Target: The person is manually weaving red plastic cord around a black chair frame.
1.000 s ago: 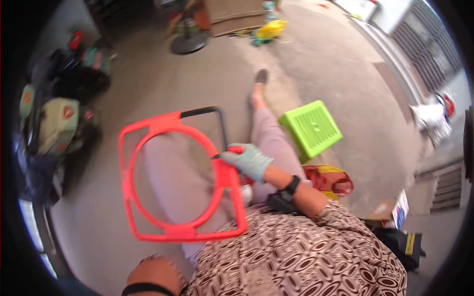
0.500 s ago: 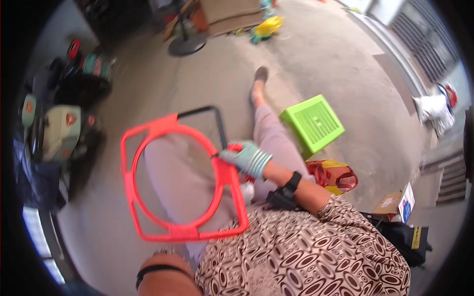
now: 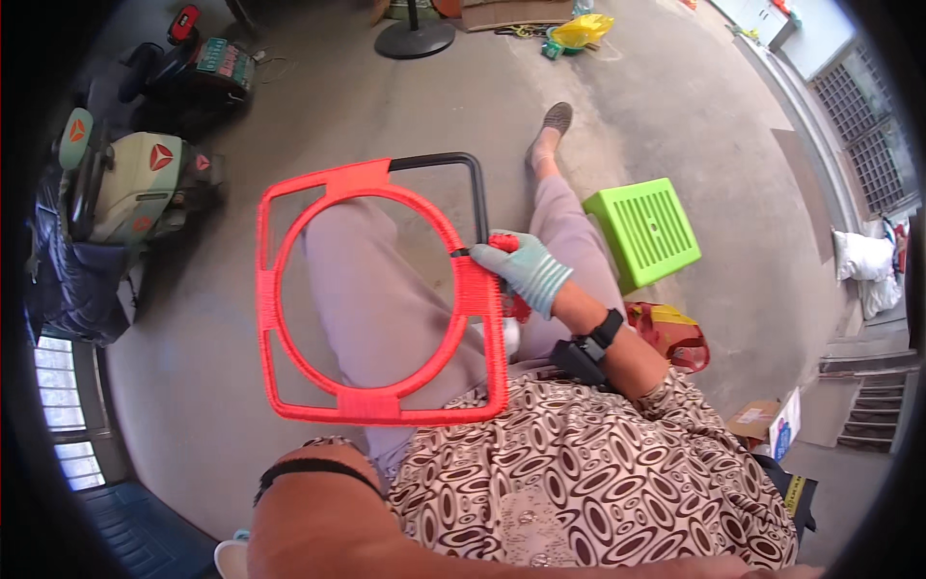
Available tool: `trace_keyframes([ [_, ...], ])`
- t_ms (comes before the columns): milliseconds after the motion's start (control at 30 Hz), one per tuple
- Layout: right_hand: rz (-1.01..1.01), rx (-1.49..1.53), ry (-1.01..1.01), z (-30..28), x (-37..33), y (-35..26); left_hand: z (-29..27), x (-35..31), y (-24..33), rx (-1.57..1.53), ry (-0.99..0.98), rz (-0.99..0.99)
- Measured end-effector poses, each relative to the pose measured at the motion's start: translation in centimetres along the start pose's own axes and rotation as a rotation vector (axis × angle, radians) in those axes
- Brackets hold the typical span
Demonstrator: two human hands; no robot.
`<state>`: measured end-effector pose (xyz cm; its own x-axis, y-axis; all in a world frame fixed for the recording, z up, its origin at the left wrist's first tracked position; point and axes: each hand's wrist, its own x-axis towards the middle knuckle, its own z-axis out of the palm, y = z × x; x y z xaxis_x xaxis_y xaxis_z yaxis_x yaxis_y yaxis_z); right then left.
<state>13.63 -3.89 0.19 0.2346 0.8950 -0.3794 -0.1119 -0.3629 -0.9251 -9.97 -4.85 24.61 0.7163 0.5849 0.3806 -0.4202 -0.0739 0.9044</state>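
My right hand (image 3: 535,273), in a pale striped knit glove, is closed on the right side of a square frame (image 3: 477,285) held over my lap. An inner ring joins the frame at the middle of each side. Red cord wraps most of it, while the top right corner is bare black. A small bundle of red cord (image 3: 503,242) is also in my right hand, by a black band on the frame. My left arm (image 3: 328,511) bends across the lower edge, and its hand is out of the picture.
A green slatted plastic stool (image 3: 648,234) stands right of my leg, with a red and yellow bag (image 3: 675,333) nearer me. Parked scooters (image 3: 135,183) are at the left. Farther off are a round black stand base (image 3: 415,41) and a yellow plastic bag (image 3: 585,32).
My view has shifted, so the floor things sit differently in it. The frame stays in my right hand. My left forearm now shows along the lower edge.
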Motion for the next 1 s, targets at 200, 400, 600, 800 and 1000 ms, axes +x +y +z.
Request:
trace_keyframes([
  [200,0.046,0.041,-0.048,0.5,-1.0,-1.8,0.9,-0.1,-0.4,-0.078,-0.021,0.085],
  [400,0.018,0.023,-0.030,0.4,-1.4,-2.5,1.0,0.1,-0.4,-0.091,-0.061,0.088],
  [600,-0.033,-0.086,-0.043,0.4,-1.4,-3.1,1.2,0.8,-0.4,-0.058,-0.102,0.060],
  [800,0.051,-0.023,-0.139,1.5,-2.6,-5.1,-5.0,0.9,-6.2,0.353,0.163,0.032],
  [1000,-0.012,-0.064,-0.083,0.2,-1.3,-2.9,-10.7,0.8,-20.3,0.440,0.320,-0.543],
])
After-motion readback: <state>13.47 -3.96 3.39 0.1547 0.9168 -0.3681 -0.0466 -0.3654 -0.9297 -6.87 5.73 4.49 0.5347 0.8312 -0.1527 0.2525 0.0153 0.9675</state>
